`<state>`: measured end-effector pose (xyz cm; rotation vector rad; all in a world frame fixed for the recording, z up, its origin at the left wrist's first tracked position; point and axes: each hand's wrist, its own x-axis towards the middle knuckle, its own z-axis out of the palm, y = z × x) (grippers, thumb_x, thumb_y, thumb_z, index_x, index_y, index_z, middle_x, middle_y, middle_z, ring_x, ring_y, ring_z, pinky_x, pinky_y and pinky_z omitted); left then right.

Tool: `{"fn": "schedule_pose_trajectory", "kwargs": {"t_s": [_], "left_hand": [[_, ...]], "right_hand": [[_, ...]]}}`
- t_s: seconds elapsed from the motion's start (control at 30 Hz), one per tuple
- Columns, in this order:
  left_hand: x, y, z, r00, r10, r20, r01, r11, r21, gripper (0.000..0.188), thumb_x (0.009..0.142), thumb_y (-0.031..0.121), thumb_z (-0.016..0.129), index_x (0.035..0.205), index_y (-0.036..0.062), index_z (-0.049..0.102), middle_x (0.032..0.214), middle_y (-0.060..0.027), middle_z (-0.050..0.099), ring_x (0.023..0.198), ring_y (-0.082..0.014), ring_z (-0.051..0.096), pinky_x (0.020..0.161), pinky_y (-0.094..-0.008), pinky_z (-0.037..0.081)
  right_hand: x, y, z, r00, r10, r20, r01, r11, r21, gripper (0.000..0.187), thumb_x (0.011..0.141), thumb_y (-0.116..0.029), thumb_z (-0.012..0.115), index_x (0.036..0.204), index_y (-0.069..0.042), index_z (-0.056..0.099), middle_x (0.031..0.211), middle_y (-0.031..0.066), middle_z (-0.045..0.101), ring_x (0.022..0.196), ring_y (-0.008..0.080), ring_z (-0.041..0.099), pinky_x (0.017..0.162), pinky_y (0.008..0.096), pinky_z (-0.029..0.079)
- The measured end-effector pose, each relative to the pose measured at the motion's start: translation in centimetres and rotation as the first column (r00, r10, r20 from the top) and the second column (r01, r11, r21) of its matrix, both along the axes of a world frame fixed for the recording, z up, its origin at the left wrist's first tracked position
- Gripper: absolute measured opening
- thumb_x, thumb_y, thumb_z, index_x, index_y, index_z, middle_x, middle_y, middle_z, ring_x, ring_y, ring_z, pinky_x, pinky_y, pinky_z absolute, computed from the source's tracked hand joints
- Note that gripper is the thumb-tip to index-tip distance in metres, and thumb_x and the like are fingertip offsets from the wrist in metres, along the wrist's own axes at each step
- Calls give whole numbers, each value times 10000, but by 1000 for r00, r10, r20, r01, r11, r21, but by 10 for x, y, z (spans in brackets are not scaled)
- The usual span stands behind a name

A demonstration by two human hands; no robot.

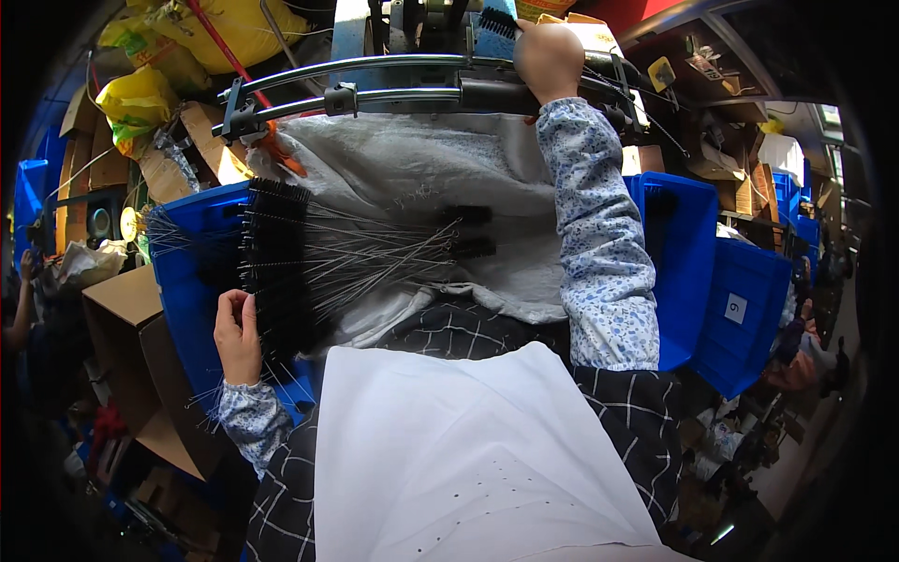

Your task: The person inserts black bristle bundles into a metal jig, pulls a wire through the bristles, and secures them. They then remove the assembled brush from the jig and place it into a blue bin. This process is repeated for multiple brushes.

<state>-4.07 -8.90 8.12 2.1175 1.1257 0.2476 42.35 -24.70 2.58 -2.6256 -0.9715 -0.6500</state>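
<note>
A pile of black bristle brushes (281,253) with long thin wire stems (384,258) lies across my lap to the left, the stems pointing right. My left hand (240,339) is at the pile's near left edge, thumb and forefinger pinched together. What sits between those fingertips, if anything, is too small to make out. My right hand (550,66), smeared in the picture, is up at the machine beyond the rails. A black twisted-wire brush (498,22) sticks out from it to the left, and a thin wire trails from its other side. Its fingers look closed around that brush.
Two curved metal rails (393,96) cross in front of me. A whitish sheet (421,155) hangs below them. Blue bins (679,272) flank me on both sides, with a cardboard box (140,337) at left. Yellow sacks (140,98) stand at far left.
</note>
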Motion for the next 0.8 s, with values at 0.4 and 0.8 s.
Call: {"fn": "schedule_pose_trajectory", "kwargs": {"t_s": [0.4, 0.8], "left_hand": [[11, -1, 0, 985, 139, 100, -154, 976, 156, 202, 884, 204, 466, 839, 9, 488, 728, -10, 489, 657, -81, 425, 600, -197, 352], [-15, 44, 81, 823, -27, 567, -421, 641, 642, 206, 909, 134, 360, 941, -54, 437, 946, -145, 487, 790, -187, 527, 684, -269, 491]], "right_hand": [[3, -1, -2, 995, 59, -79, -56, 998, 40, 250, 802, -315, 508, 999, -205, 615, 809, 84, 626, 806, 243, 543, 745, 382, 401], [2, 4, 0, 991, 68, -117, -69, 998, -6, 240, 798, -268, 512, 1015, -239, 607, 863, 39, 621, 886, 235, 502, 791, 383, 358]]}}
